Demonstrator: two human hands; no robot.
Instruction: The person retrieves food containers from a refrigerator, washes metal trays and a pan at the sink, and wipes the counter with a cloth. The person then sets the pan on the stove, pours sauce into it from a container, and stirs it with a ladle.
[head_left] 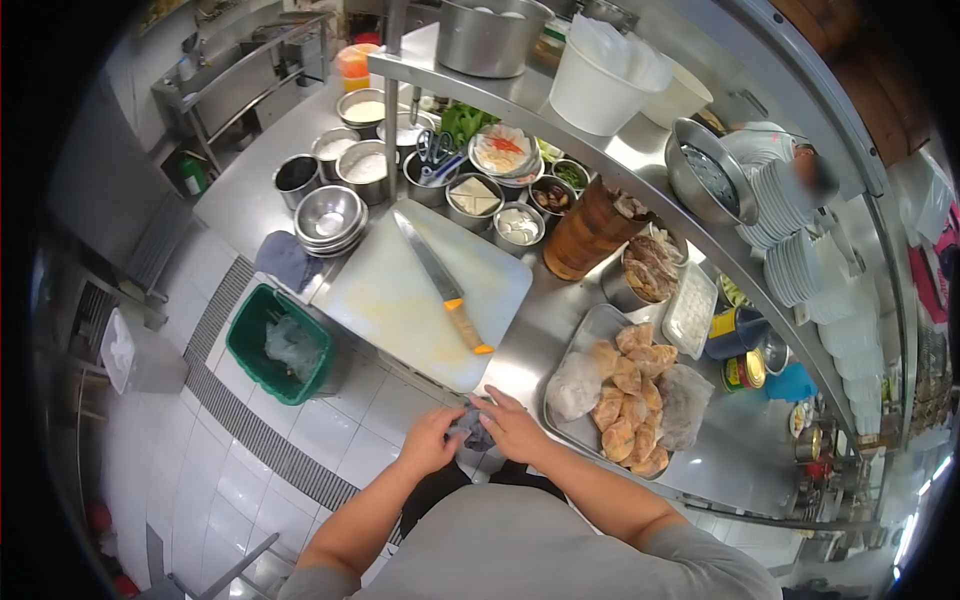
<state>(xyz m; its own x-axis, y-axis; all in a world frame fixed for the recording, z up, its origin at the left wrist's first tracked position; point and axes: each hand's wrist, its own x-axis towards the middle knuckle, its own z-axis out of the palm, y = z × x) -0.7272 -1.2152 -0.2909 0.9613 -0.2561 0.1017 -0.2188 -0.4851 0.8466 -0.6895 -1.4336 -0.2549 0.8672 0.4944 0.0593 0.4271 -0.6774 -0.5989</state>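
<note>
Pinched between the fingers of the left hand (pixel 437 441) and the right hand (pixel 511 428), a crumpled grey cloth (pixel 473 430) is held at the near edge of a stainless-steel counter (pixel 527 348), close to the person's body. Just beyond the hands, a white cutting board (pixel 378 292) is topped by a kitchen knife (pixel 444 283), its blade pointed away from the person. To the right, browned food pieces (pixel 622 412) are heaped in a metal tray (pixel 600 322). Stacked metal bowls (pixel 330 216) are set near the board's far left corner; a green bin (pixel 243 347) is seen on the tiled floor (pixel 372 440), left of the counter.
</note>
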